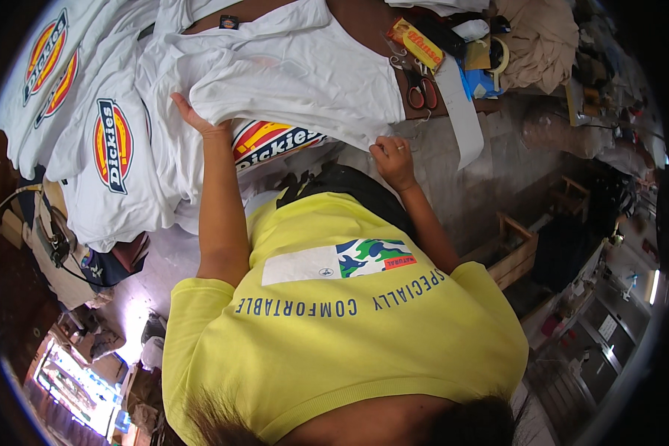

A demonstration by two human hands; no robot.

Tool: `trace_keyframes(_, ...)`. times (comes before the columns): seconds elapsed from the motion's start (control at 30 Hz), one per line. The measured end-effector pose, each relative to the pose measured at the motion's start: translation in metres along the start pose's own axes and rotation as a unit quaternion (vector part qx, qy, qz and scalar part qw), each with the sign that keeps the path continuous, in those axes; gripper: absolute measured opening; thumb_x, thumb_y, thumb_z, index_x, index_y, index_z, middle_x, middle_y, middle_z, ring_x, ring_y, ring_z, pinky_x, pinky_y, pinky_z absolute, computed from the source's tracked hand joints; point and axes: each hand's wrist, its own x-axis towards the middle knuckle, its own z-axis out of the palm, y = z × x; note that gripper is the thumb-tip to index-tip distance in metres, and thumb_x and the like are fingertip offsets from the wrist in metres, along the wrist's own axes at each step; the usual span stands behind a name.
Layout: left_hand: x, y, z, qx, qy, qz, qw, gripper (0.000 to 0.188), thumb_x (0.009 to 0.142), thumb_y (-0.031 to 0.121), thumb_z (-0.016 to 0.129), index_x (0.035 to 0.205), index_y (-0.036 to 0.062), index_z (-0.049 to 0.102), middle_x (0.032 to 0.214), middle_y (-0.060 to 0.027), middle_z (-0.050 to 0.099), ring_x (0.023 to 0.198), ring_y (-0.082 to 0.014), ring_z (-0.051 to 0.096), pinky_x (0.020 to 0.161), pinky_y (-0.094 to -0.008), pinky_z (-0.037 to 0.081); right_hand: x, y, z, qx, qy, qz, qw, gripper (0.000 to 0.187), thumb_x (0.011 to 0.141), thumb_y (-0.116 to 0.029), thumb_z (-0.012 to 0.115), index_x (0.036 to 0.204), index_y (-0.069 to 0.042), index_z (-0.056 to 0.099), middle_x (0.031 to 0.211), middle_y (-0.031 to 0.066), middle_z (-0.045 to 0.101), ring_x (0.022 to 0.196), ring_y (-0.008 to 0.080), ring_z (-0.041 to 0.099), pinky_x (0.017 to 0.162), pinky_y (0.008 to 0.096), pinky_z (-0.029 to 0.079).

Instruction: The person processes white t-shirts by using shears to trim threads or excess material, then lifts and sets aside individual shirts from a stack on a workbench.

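Note:
A white T-shirt point(290, 82) is spread over the brown table edge in front of me, with its near part lifted. My left hand point(198, 121) is turned up under the raised cloth, its thumb stretched out to the side; the other fingers are hidden by the fabric. At the shirt's right corner, my right hand point(394, 160) is closed, pinching the white edge. Below the lifted cloth shows a red, yellow and dark blue print point(275, 143) on white fabric. A dark tag point(229, 22) lies near the shirt's far side.
More white printed shirts point(111, 149) pile up at the left. Scissors point(421, 91) with dark red handles, a yellow-orange box point(416, 44), a white paper strip point(459, 111) and a tape roll point(500, 56) lie at the right. Beige cloth point(539, 41) is heaped behind them.

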Motion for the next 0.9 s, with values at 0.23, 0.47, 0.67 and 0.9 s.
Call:
trace_keyframes(0.23, 0.004, -0.010, 0.009, 0.135, 0.140, 0.084, 0.977, 0.086, 0.078, 0.065, 0.045, 0.124, -0.0078, 0.040, 0.122, -0.0218, 0.048, 0.110, -0.0360, 0.048, 0.097, -0.0433, 0.036, -0.003, -0.006, 0.001, -0.001, 0.008, 0.030, 1.000, 0.011, 0.066, -0.003, 0.059, 0.075, -0.010, 0.055, 0.082, 0.0015, 0.051, 0.077, 0.0192, 0.050, 0.070, 0.0340, 0.039)
trace_keyframes(0.47, 0.026, -0.027, 0.056, 0.165, 0.124, 0.103, 0.973, 0.073, 0.079, 0.057, 0.048, 0.120, -0.0041, 0.046, 0.118, -0.0179, 0.053, 0.110, -0.0321, 0.049, 0.098, -0.0431, 0.035, 0.006, -0.002, -0.006, 0.340, 0.083, 0.263, 0.899, 0.023, 0.067, 0.002, 0.067, 0.082, -0.008, 0.052, 0.086, 0.0041, 0.054, 0.077, 0.0175, 0.052, 0.072, 0.0294, 0.042)
trace_keyframes(0.67, 0.102, -0.082, 0.094, 0.450, -0.044, -0.052, 0.890, 0.042, 0.088, 0.035, 0.048, 0.115, 0.0032, 0.054, 0.114, -0.0103, 0.058, 0.111, -0.0210, 0.049, 0.097, -0.0386, 0.033, 0.019, 0.042, -0.024, 0.464, 0.135, 0.411, 0.774, 0.024, 0.074, -0.003, 0.068, 0.092, -0.004, 0.052, 0.086, 0.0023, 0.056, 0.071, 0.0089, 0.050, 0.067, 0.0205, 0.042)
trace_keyframes(0.9, 0.034, -0.022, 0.102, 0.821, -0.020, 0.421, 0.385, 0.028, 0.075, 0.008, 0.064, 0.102, 0.0041, 0.058, 0.096, -0.0100, 0.060, 0.087, -0.0247, 0.055, 0.076, -0.0347, 0.043, 0.076, 0.051, -0.020, 0.376, 0.087, 0.367, 0.846, 0.022, 0.082, -0.010, 0.062, 0.101, -0.004, 0.054, 0.092, 0.0041, 0.058, 0.083, 0.0111, 0.055, 0.072, 0.0231, 0.045)
